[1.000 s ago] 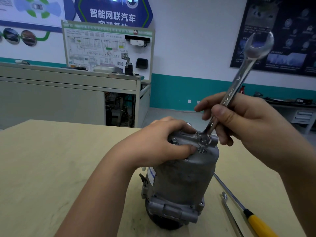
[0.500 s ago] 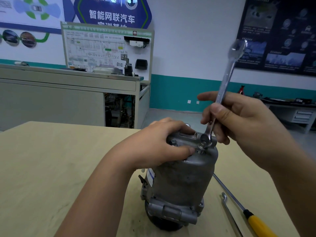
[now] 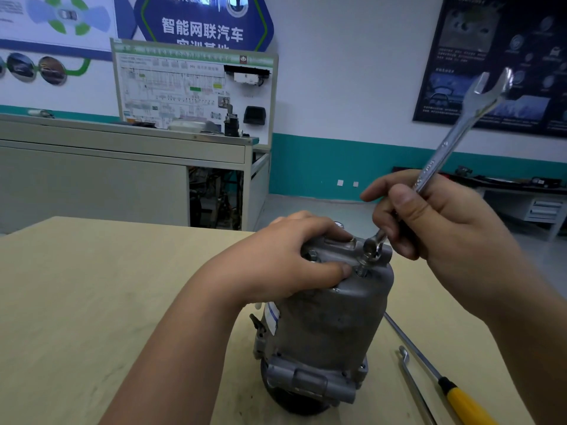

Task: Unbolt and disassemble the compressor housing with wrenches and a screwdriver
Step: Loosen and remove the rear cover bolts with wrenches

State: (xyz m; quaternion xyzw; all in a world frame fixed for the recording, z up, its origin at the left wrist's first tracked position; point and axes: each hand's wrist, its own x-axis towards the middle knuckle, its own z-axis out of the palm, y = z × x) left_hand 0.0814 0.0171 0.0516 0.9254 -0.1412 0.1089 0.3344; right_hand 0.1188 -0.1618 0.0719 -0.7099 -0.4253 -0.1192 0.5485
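On the pale wooden table (image 3: 92, 302), a grey cast compressor housing (image 3: 331, 317) stood on end, its pulley end down. The left hand (image 3: 291, 265) gripped its top, fingers curled over the far edge and thumb pressed against the near side, just beside a seated hex bolt (image 3: 313, 256). The right hand (image 3: 429, 222) pinched the shank of a chrome combination wrench (image 3: 445, 148) between thumb and curled fingers. The wrench tilted up to the right with its open-jaw end high, and its lower end sat on a raised bolt (image 3: 366, 256) whose shank showed above its hole. Stamped marks on the wrench were too blurred to read, as was the white-and-blue label (image 3: 273, 317) on the housing's side. Right of the housing lay a screwdriver (image 3: 463, 400) with a yellow handle and, just beside it, a thin bent metal rod (image 3: 411, 381). On the far wall a blue sign (image 3: 202, 32) read 智能网联汽车. Below it stood a wiring-diagram training board (image 3: 193, 87) marked "HV". The text on a dark poster (image 3: 491, 56) to the right was illegible.
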